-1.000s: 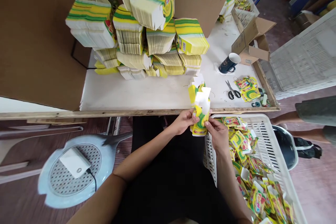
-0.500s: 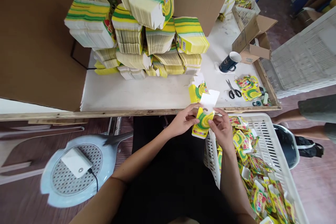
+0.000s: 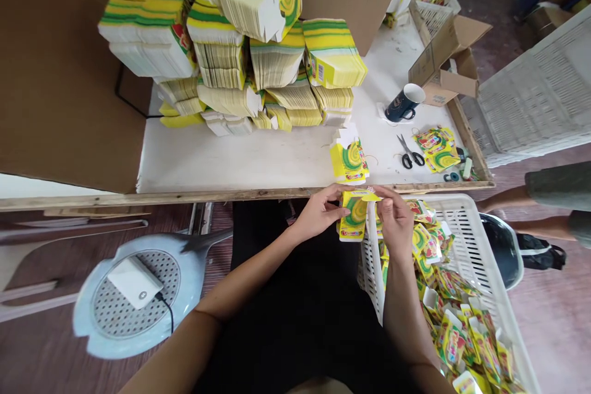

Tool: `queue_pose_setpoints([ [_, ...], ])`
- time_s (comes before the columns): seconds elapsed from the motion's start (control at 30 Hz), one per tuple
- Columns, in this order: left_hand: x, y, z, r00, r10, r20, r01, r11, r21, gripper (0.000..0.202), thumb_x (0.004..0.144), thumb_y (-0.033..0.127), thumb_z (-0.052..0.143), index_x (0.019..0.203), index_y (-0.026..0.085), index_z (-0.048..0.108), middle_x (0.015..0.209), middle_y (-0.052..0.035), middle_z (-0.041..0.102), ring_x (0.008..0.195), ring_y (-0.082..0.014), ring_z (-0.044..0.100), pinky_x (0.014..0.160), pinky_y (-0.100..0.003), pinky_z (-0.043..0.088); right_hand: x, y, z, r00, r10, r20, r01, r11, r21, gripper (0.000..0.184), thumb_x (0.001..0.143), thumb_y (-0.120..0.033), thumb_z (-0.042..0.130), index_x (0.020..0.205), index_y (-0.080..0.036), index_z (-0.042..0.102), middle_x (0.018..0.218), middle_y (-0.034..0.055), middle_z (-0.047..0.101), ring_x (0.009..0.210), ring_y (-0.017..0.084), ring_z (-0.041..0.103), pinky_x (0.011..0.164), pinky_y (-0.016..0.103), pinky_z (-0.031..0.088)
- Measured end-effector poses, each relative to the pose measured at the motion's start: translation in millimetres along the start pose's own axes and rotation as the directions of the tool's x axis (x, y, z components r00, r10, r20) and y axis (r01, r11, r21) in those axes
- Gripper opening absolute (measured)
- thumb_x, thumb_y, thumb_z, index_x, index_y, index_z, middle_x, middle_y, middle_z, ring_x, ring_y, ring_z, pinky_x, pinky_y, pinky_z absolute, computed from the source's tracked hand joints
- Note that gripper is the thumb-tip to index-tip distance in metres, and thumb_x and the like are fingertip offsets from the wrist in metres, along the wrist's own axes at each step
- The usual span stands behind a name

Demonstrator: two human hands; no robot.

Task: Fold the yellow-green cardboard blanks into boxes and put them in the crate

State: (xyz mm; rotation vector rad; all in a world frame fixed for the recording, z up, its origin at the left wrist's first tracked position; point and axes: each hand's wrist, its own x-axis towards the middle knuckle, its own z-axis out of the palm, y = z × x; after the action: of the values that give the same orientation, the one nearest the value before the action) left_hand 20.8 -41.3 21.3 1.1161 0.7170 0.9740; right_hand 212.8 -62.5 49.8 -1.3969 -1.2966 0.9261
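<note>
- White worktable [image 3: 231, 163], wood-edged, spans the far side; clock directions run from the carton in hand, 12 being away from the wearer.
- Yellow-green carton [image 3: 354, 225]: above the lap, just short of the table edge, swirl-print panel facing up, top flap bent over.
- Left hand [image 3: 324, 212]: carton's 9 o'clock side, narrow grip, thumb on the print.
- Right hand [image 3: 396, 221]: 3 o'clock side, fingers at the flap; cannot tell whether pinching or pressing.
- Same-print carton [image 3: 348, 160]: 12 o'clock, on the table.
- Carton stacks [image 3: 272, 61]: 11 o'clock, piled in rows.
- Dark mug [image 3: 401, 106]: 1 o'clock; black-handled scissors [image 3: 409, 152] between 1 and 2.
- White plastic crate [image 3: 462, 221]: 4 o'clock, holding printed packs [image 3: 450, 338].
- Pale blue stool [image 3: 191, 271]: between 8 and 9.
</note>
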Motion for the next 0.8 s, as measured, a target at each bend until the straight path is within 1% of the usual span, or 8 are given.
queue_pose_setpoints([
  [0.07,0,0,0.5,0.999,0.025,-0.030,-0.024,0.999,0.046,0.049,0.085,0.029,0.073,0.132,0.019,0.065,0.133,-0.0130,0.068,0.119,-0.0270,0.067,0.085,-0.030,0.058,1,-3,-1,0.993,0.062,0.103,-0.064,0.998,0.008,0.046,0.089,-0.057,0.066,0.118,-0.022,0.068,0.093,0.0075,0.073,0.084,0.022,0.069,0.081,0.039,0.057],
  [0.17,0,-1,1.1,0.999,0.038,0.008,-0.038,0.996,0.076,0.048,0.087,0.022,0.067,0.135,0.021,0.064,0.139,-0.0126,0.065,0.127,-0.0277,0.064,0.095,-0.034,0.057,2,-6,1,0.960,0.136,0.244,-0.154,0.986,0.057,0.052,0.077,-0.050,0.080,0.120,-0.024,0.063,0.090,0.0033,0.074,0.082,0.020,0.070,0.078,0.035,0.057],
  [0.27,0,-3,1.2,0.996,0.034,0.077,-0.038,0.998,0.057,0.051,0.088,0.020,0.064,0.139,0.021,0.061,0.140,-0.0140,0.065,0.125,-0.0275,0.065,0.097,-0.036,0.055,2,-3,3,0.963,0.138,0.233,-0.154,0.987,0.052,0.051,0.076,-0.046,0.081,0.115,-0.025,0.056,0.083,0.0002,0.073,0.075,0.017,0.068,0.069,0.029,0.054],
  [0.4,0,-1,1.4,0.996,0.013,0.083,-0.015,1.000,0.021,0.052,0.087,0.024,0.068,0.138,0.020,0.061,0.139,-0.0154,0.066,0.122,-0.0273,0.067,0.091,-0.032,0.056,2,1,3,0.973,0.146,0.179,-0.122,0.983,-0.137,0.048,0.079,-0.044,0.076,0.117,-0.023,0.055,0.066,-0.0060,0.062,0.053,0.012,0.049,0.051,0.023,0.037],
  [0.57,0,5,0.6,0.998,-0.048,0.041,0.050,0.998,-0.041,0.058,0.080,0.033,0.081,0.133,0.018,0.064,0.118,-0.0140,0.075,0.102,-0.0240,0.073,0.082,-0.029,0.057,2,0,-2,0.963,0.164,0.214,-0.096,0.950,-0.296,0.051,0.083,-0.045,0.074,0.127,-0.023,0.060,0.049,-0.0116,0.043,0.047,0.011,0.037,0.051,0.025,0.032],
  [0.63,0,5,0.7,0.997,-0.076,0.032,0.078,0.994,-0.072,0.062,0.076,0.035,0.085,0.131,0.017,0.065,0.112,-0.0134,0.076,0.091,-0.0209,0.074,0.076,-0.027,0.057,2,1,-2,0.974,0.125,0.189,-0.068,0.957,-0.283,0.045,0.086,-0.046,0.072,0.124,-0.023,0.065,0.051,-0.0101,0.043,0.048,0.011,0.036,0.052,0.025,0.032],
  [0.7,0,3,2.7,0.996,-0.086,0.023,0.087,0.993,-0.075,0.062,0.075,0.036,0.085,0.130,0.016,0.065,0.114,-0.0134,0.076,0.084,-0.0182,0.073,0.072,-0.026,0.057,3,4,0,0.988,0.069,0.135,-0.035,0.970,-0.239,0.035,0.087,-0.046,0.070,0.114,-0.023,0.070,0.065,-0.0043,0.056,0.055,0.012,0.044,0.055,0.026,0.037],
  [0.8,-2,-1,10.4,0.999,-0.032,-0.005,0.032,0.999,0.005,0.054,0.079,0.029,0.082,0.129,0.016,0.066,0.124,-0.0143,0.073,0.090,-0.0196,0.074,0.074,-0.027,0.059,3,9,1,0.997,0.036,0.068,-0.029,0.995,-0.100,0.030,0.084,-0.046,0.075,0.102,-0.023,0.071,0.085,0.0020,0.067,0.068,0.015,0.055,0.060,0.028,0.044],
])
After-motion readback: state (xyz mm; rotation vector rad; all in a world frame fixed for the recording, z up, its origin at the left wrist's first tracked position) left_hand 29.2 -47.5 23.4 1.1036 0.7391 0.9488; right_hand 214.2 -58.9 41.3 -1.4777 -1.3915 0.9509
